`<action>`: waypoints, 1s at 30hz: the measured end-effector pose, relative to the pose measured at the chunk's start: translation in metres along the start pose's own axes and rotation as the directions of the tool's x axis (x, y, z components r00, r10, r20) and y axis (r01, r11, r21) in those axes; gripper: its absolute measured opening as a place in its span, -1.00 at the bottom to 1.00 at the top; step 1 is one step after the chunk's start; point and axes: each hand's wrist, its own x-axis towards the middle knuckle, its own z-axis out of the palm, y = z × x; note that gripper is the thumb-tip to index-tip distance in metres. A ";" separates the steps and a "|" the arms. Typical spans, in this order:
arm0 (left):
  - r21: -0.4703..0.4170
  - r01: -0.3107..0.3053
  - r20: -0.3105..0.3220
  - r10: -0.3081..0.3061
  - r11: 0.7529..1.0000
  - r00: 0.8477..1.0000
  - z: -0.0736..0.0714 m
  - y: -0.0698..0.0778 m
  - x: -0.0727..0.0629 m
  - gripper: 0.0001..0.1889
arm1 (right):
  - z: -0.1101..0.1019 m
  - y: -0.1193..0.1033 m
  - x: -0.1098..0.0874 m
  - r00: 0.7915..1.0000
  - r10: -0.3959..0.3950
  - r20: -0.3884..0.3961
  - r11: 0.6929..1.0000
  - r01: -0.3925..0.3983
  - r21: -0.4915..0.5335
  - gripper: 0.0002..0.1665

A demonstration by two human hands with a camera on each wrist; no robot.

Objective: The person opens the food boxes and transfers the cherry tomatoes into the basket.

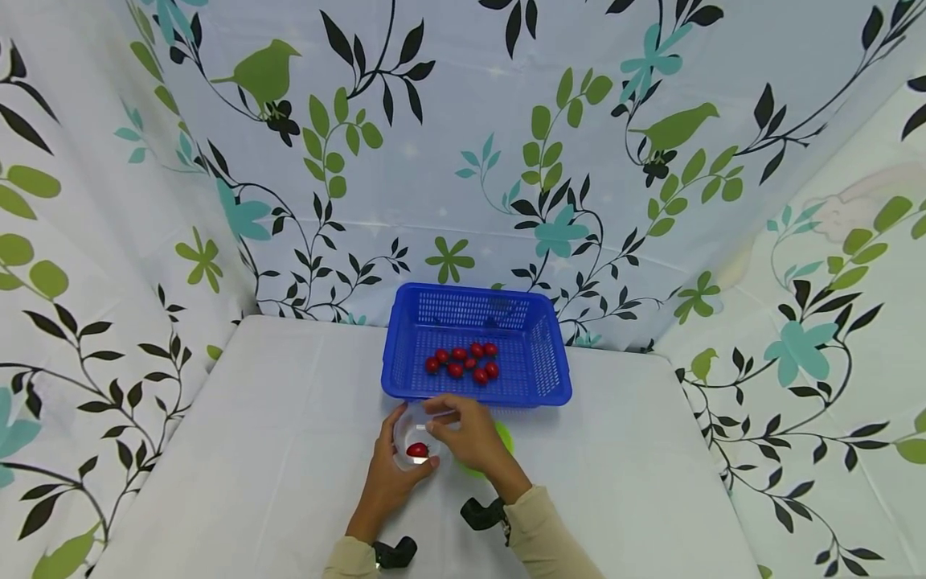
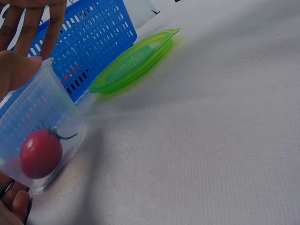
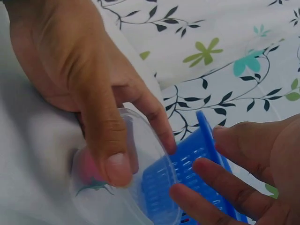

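Observation:
My left hand [image 1: 387, 478] grips a clear plastic cup [image 2: 51, 101] by its side, with the thumb and fingers around it. Inside the cup, near its bottom, lies one small red tomato [image 2: 41, 153] with a green stem. Over the cup's rim hovers my right hand [image 1: 470, 434], its fingers spread and slightly bent, holding nothing; in the right wrist view its fingertips [image 3: 180, 192] are close to the rim. Just beyond the cup stands a blue plastic basket [image 1: 557, 362] with several red tomatoes [image 1: 456, 370] on its bottom.
A bright green, shallow dish or lid [image 2: 136, 65] lies on the table partly under my right hand in the head view. The white-covered table [image 1: 289, 450] spreads to both sides. Patterned cloth [image 1: 448, 161] hangs behind and at both sides.

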 end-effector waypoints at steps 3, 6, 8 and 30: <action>-0.013 -0.011 -0.007 0.011 1.000 1.000 0.000 0.000 0.000 0.07 | 0.005 0.002 0.002 1.000 0.004 0.016 0.999 -0.003 -0.033 -0.66; -0.019 -0.006 -0.004 0.006 1.000 1.000 -0.001 0.000 0.000 0.09 | 0.011 0.003 0.002 0.999 0.012 0.042 0.998 -0.009 -0.056 -0.64; -0.009 -0.007 0.000 0.007 1.000 1.000 -0.001 -0.001 0.001 0.10 | 0.014 0.003 0.002 0.998 0.020 0.065 0.997 -0.015 -0.077 -0.63; -0.014 -0.075 -0.007 0.075 0.997 0.997 -0.004 -0.004 0.000 0.06 | 0.036 0.003 0.013 0.978 0.084 0.191 0.961 -0.030 -0.273 -0.74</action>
